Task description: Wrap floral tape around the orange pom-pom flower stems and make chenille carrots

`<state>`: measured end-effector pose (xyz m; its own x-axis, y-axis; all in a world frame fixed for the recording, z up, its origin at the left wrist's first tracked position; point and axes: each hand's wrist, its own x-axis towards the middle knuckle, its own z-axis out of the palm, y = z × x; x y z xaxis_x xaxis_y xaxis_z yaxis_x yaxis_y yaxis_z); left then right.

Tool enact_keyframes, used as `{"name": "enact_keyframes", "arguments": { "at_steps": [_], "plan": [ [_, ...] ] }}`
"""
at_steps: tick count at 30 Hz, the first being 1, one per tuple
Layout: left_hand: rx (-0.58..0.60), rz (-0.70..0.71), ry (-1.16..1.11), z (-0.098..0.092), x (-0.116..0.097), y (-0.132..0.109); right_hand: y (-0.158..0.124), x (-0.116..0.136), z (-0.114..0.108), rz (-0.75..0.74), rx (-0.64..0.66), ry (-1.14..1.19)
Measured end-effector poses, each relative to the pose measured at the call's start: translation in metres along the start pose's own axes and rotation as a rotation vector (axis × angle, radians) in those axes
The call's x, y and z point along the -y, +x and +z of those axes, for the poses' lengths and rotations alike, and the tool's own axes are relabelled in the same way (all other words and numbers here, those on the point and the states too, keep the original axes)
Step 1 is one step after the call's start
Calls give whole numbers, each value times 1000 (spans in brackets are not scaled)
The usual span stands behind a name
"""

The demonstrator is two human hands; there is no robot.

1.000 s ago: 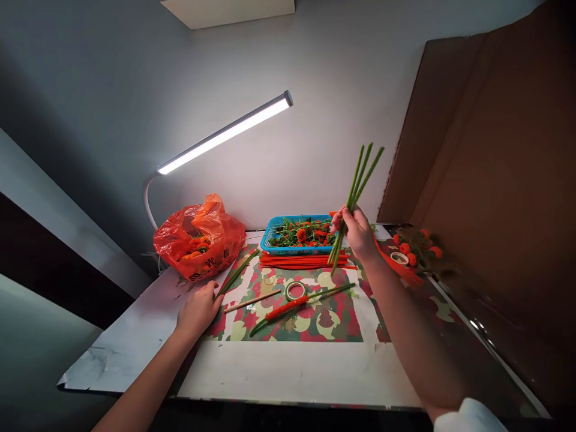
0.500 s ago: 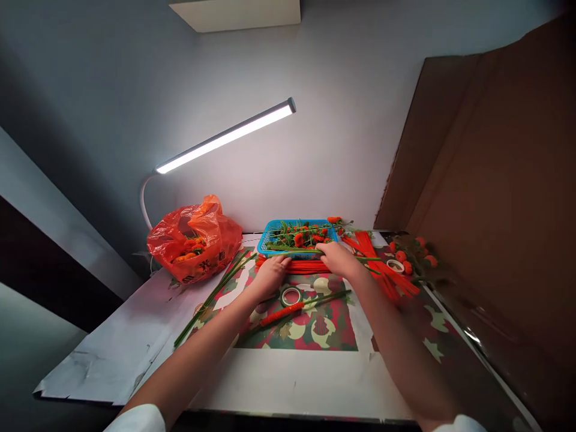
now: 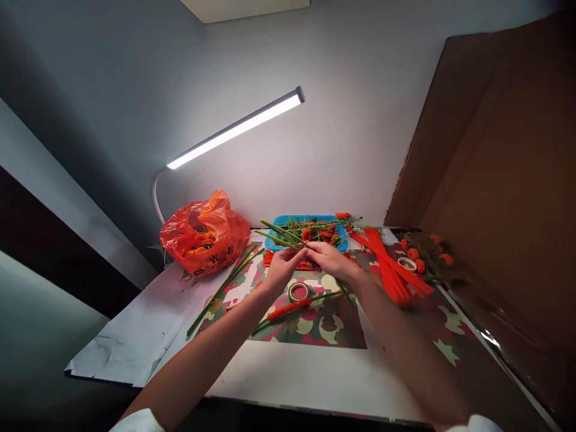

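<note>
Several thin green stems (image 3: 279,233) slant up and left out of my right hand (image 3: 332,259), whose fingers are closed round them. Their lower ends come out below that hand, to the right. My left hand (image 3: 283,267) meets it at the fingertips, thumb and fingers pinched together on the same stems. The exact grip is partly hidden. Below the hands, a roll of tape (image 3: 299,292) lies on the patterned mat (image 3: 330,330). Beside it rests a green stem with an orange-red fuzzy section (image 3: 290,308). Red strips (image 3: 306,265) are partly covered behind my hands.
A blue basket (image 3: 344,245) of orange flowers stands at the back. To its left is a red plastic bag (image 3: 229,231) with flowers, near more green stems (image 3: 225,294). On the right lie red strips (image 3: 390,270), a white tape roll (image 3: 407,264) and orange pompom-like flowers (image 3: 419,266). A lit lamp (image 3: 238,129) hangs above.
My right hand has lifted the stems from the basket's front edge and turned them upward. My left hand has left the red strips and come to the stems. The view has shifted slightly.
</note>
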<state>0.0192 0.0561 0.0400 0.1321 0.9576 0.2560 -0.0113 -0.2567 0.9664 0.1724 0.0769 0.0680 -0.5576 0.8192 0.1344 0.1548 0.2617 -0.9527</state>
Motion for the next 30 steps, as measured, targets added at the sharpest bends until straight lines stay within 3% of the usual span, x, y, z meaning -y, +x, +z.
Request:
{"name": "enact_keyframes", "arguments": {
  "at_steps": [5, 9, 11, 13, 16, 19, 22, 26, 28, 30],
  "plan": [
    [-188, -124, -150, -3, -12, -10, -1, 12, 28, 182, 66, 339],
    [-197, -201, -96, -37, -20, -14, -2, 14, 30, 245, -56, 342],
    [-144, -260, 140, -66, -25, -13, -1, 13, 25, 228, -118, 292],
    [-106, -313, 718, -97, -25, -13, -1, 12, 15, 184, -159, 223],
    [-176, -324, 968, -136, -13, -19, -1, 13, 0, 109, -226, 150],
    [-251, -319, 1143, -153, 9, -32, -2, 15, -11, 76, -280, 133],
    [-277, -236, 1254, -152, 28, -44, -3, 14, -18, 55, -297, 106],
    [-261, -11, 1369, -130, 34, -50, -4, 7, -24, 9, -328, -66],
    [-151, 177, 1420, -112, 33, -45, -5, 4, -27, -43, -348, -225],
    [78, 357, 1432, -89, 34, -35, -7, 4, -28, -82, -352, -399]
  ]
}}
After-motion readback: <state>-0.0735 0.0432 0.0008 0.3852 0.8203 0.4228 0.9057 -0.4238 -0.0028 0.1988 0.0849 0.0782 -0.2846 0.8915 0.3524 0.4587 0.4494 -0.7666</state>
